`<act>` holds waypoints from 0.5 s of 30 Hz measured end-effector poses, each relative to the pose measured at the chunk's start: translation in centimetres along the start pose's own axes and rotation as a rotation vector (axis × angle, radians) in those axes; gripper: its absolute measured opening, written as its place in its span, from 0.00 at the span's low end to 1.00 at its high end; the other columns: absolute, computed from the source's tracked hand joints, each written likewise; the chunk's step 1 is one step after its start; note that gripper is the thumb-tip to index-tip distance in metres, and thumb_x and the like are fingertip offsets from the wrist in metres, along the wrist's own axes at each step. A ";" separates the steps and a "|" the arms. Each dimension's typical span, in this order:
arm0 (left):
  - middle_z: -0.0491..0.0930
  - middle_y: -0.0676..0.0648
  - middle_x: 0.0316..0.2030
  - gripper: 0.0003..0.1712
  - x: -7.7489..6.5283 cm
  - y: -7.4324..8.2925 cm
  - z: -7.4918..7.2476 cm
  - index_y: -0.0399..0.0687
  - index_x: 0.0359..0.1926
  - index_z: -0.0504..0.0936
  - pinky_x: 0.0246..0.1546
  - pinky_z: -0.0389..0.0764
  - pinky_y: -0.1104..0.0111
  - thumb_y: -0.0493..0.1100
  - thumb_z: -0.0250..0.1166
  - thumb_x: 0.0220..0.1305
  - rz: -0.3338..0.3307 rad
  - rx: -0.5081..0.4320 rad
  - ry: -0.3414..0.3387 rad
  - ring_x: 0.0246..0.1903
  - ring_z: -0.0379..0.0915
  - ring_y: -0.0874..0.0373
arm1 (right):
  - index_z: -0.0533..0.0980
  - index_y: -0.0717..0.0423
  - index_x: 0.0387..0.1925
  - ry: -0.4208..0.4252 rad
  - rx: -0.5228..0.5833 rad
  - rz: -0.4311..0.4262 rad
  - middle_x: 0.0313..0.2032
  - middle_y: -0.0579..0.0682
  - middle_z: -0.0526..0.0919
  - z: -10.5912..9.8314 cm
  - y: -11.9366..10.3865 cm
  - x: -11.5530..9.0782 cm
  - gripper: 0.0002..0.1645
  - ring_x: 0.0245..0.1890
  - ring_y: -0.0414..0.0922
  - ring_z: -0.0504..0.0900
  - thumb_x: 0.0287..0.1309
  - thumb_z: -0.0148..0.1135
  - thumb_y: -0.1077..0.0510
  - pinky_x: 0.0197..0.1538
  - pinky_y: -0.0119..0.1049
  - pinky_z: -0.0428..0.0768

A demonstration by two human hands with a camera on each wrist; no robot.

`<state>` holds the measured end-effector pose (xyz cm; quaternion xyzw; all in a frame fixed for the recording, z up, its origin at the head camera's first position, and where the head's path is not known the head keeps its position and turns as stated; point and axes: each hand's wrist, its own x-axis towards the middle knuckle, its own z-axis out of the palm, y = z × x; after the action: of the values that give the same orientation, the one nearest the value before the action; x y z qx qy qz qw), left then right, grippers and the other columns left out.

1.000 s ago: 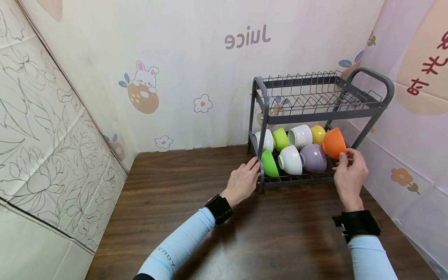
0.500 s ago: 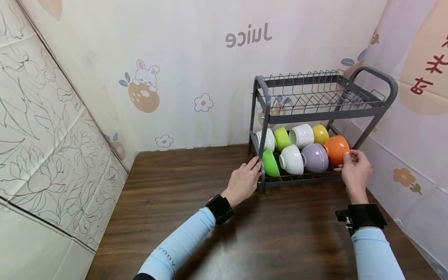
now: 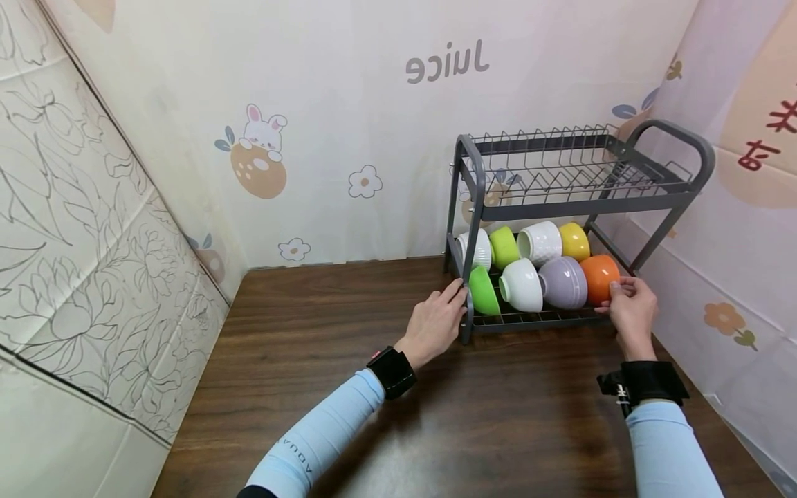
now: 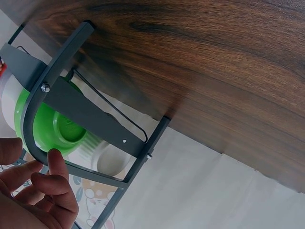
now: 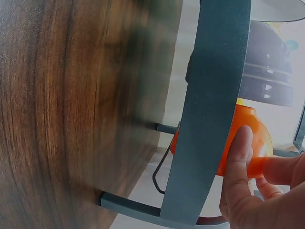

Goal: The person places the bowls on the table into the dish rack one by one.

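Note:
On the lower tier of a grey two-tier dish rack (image 3: 579, 207), my right hand (image 3: 634, 315) holds an orange bowl (image 3: 599, 278) by its rim, thumb in front. The orange bowl lies on its side at the right end of the front row, close beside a purple bowl (image 3: 564, 282). In the right wrist view, a rack bar covers part of the orange bowl (image 5: 259, 138). My left hand (image 3: 432, 321) grips the rack's front left post, fingertips at the metal near a green bowl (image 3: 483, 290). A white bowl (image 3: 523, 287) sits between the green and purple ones.
Behind them stand a ribbed white cup (image 3: 481, 249), a lime cup (image 3: 504, 247), a textured white cup (image 3: 540, 242) and a yellow cup (image 3: 574, 241). The rack stands on a dark wooden table (image 3: 324, 332), near the back and right walls.
My right hand has lowered the orange bowl from a raised, tilted position into the front row beside the purple bowl. The left hand stays at the post.

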<state>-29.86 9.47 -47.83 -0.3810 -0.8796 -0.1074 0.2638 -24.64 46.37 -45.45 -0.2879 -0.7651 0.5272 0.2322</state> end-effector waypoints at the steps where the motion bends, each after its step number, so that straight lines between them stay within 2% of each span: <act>1: 0.71 0.48 0.72 0.23 0.0 0.0 0.0 0.50 0.70 0.79 0.27 0.82 0.67 0.48 0.58 0.81 0.000 0.001 0.001 0.41 0.80 0.54 | 0.70 0.61 0.65 0.001 -0.003 -0.004 0.43 0.50 0.74 0.0 0.1 0.0 0.21 0.24 0.38 0.81 0.80 0.52 0.53 0.31 0.31 0.85; 11: 0.71 0.48 0.72 0.23 0.0 0.0 -0.1 0.50 0.71 0.78 0.27 0.82 0.67 0.48 0.58 0.81 -0.001 -0.016 -0.014 0.40 0.80 0.54 | 0.69 0.64 0.69 0.013 -0.170 -0.103 0.47 0.58 0.77 0.0 0.9 0.2 0.25 0.27 0.41 0.82 0.82 0.48 0.53 0.29 0.30 0.84; 15: 0.71 0.48 0.73 0.24 0.0 0.0 -0.1 0.50 0.71 0.78 0.27 0.82 0.67 0.48 0.57 0.81 -0.003 -0.015 -0.020 0.40 0.80 0.54 | 0.71 0.64 0.68 0.027 -0.215 -0.140 0.51 0.63 0.78 0.0 1.1 0.0 0.25 0.26 0.36 0.79 0.82 0.49 0.53 0.27 0.25 0.81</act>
<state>-29.76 9.42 -47.74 -0.3828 -0.8819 -0.1104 0.2520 -24.40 46.73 -46.49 -0.2641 -0.8322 0.4208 0.2463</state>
